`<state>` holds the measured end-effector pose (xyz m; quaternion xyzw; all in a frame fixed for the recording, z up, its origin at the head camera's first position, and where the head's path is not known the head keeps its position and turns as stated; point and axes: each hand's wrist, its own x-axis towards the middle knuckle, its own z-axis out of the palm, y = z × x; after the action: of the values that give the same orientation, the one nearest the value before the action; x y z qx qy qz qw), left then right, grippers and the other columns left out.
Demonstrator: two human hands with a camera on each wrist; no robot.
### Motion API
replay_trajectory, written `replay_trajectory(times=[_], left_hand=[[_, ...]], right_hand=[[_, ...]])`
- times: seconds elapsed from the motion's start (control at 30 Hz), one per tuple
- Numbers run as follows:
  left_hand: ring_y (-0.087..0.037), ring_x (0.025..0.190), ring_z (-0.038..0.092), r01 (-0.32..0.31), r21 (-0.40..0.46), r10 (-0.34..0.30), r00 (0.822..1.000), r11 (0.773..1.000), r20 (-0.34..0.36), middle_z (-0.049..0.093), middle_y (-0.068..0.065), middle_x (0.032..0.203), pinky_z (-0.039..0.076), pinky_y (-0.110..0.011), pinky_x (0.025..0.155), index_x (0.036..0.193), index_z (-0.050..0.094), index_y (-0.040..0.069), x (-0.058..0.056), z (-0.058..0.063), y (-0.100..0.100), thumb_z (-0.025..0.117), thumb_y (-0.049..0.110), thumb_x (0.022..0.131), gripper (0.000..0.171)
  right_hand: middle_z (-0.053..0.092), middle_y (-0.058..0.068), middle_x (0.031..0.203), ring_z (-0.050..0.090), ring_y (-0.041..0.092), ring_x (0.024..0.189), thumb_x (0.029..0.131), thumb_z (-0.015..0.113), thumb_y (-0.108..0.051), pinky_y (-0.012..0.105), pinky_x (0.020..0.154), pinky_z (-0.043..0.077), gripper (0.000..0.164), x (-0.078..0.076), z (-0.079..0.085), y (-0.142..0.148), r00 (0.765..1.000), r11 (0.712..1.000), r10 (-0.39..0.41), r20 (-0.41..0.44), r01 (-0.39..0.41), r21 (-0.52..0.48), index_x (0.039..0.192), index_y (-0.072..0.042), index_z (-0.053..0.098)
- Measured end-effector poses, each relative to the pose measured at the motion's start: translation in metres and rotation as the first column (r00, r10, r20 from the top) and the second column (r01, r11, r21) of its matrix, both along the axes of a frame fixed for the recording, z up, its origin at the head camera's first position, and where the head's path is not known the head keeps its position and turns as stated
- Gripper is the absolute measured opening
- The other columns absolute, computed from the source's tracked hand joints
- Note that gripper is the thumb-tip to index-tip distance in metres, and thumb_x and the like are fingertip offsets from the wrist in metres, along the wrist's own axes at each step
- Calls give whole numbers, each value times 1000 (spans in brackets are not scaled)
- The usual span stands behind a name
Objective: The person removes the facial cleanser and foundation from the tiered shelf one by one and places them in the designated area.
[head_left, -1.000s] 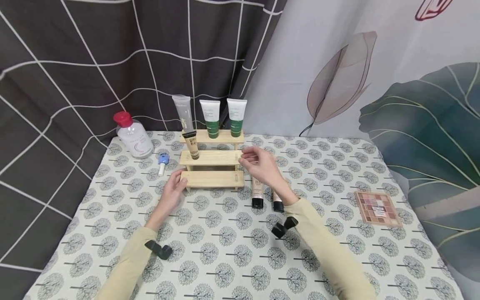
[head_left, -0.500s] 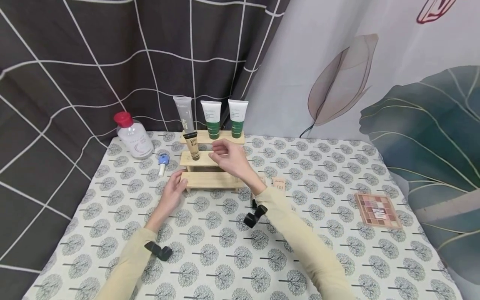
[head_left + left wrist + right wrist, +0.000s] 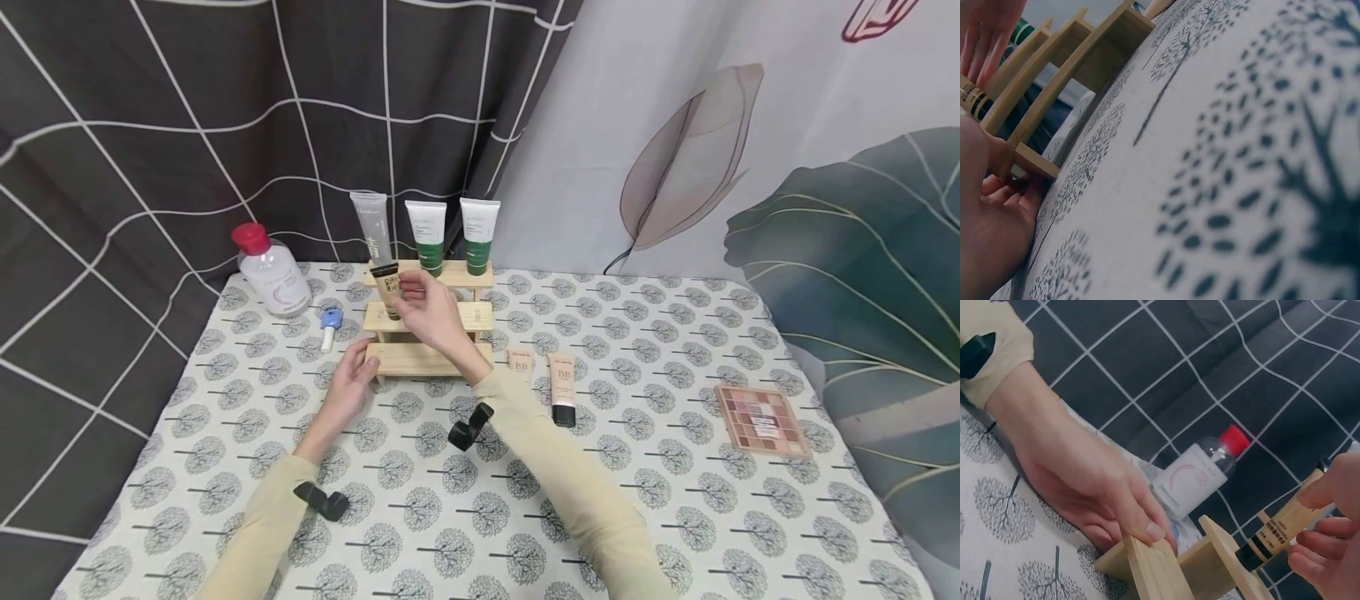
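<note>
A three-step wooden display rack [image 3: 420, 360] stands on the table. My left hand [image 3: 352, 375] grips its lowest step at the left end, thumb on top and fingers curled beneath, as the left wrist view shows. On the middle step a small beige tube [image 3: 388, 293] with black ends leans slightly. My right hand [image 3: 435, 312] is right beside this tube; in the right wrist view its thumb overlaps the tube's edge while the loosely bent fingers lie alongside. A grey tube [image 3: 372, 225] and two white-and-green tubes [image 3: 427, 233] stand on the top step.
Left of the rack are a clear bottle with a red cap [image 3: 272, 275] and a small blue-and-white item [image 3: 330, 325]. Two BB cream tubes [image 3: 562, 383] lie to the right. Farther right lies an eyeshadow palette [image 3: 763, 421]. Curtains [image 3: 315, 83] hang behind the table.
My right hand has moved left from the middle step's right end to the small beige tube, uncovering the BB cream tubes. My left hand has stayed on the lowest step.
</note>
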<state>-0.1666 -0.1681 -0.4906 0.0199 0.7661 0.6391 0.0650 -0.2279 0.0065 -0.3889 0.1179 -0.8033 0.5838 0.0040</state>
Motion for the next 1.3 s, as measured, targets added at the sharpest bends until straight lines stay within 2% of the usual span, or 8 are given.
replay_trajectory(times=[0.27,0.63,0.9,1.17,1.3], left_hand=[[-42,150,31,-7,5,7,1000,1000,-3,24,-28,164,27,-47,128,156,22,-5,-1,-1,1,42,18,110,56],[-40,151,31,-12,-13,12,1000,1000,6,23,-25,165,26,-46,128,157,22,-2,1,3,2,41,19,110,56],[-41,151,30,-19,-20,19,1000,1000,-4,24,-25,165,26,-47,128,157,22,-2,1,2,2,42,19,109,56],[-39,152,30,-22,-30,22,1000,999,9,24,-24,165,25,-46,129,158,22,-1,0,0,2,42,21,109,56],[-38,152,30,-22,-17,22,1000,1000,7,25,-23,165,25,-45,129,157,23,-1,0,-1,1,42,20,110,55]], right_hand=[[71,22,121,72,31,109,91,73,-6,23,92,61,36,-4,-5,-8,999,999,-31,16,31,-17,124,4,63],[71,20,119,71,31,109,91,74,-7,22,92,61,33,-1,-13,-4,998,999,-46,-39,45,-28,121,2,64],[70,21,120,70,31,110,91,74,-8,25,95,60,36,7,-7,11,998,999,-37,-43,35,-39,124,1,62],[70,19,120,69,30,111,91,74,-8,28,99,59,38,14,-3,33,998,997,-64,7,64,-49,126,0,62],[70,20,120,69,31,112,91,74,-7,31,101,59,37,17,-2,44,996,995,-87,-5,86,-46,125,1,62]])
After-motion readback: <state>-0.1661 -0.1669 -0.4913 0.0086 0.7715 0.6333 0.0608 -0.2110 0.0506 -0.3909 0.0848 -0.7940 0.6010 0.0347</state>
